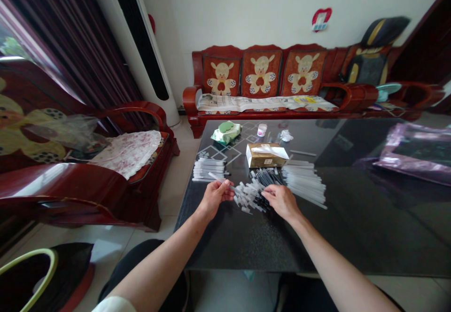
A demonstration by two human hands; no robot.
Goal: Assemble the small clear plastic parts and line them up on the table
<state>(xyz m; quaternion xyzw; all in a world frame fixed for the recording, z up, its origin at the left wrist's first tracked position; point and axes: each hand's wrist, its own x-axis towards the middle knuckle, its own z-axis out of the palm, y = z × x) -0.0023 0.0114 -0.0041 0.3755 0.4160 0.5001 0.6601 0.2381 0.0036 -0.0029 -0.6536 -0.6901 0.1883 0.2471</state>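
Note:
My left hand (216, 196) is closed on a slim translucent tube (215, 177), whose upper end sticks out to the upper left. My right hand (281, 199) has its fingertips pinched together at the right side of a heap of small translucent pieces (246, 195); what they hold, if anything, I cannot make out. Small black pieces (260, 203) lie by those fingertips. Thin black sticks (268, 176) are bunched just behind my right hand. To its right is a spread of long translucent tubes (305, 182). A row of tubes with dark ends (208, 169) lies behind my left hand.
A tissue box (267, 155) stands behind the black sticks on the dark table (352, 237). Farther back are a green wipes pack (226, 134), a small jar (261, 130) and crumpled paper (286, 135). Purple plastic packaging (419, 154) lies at right.

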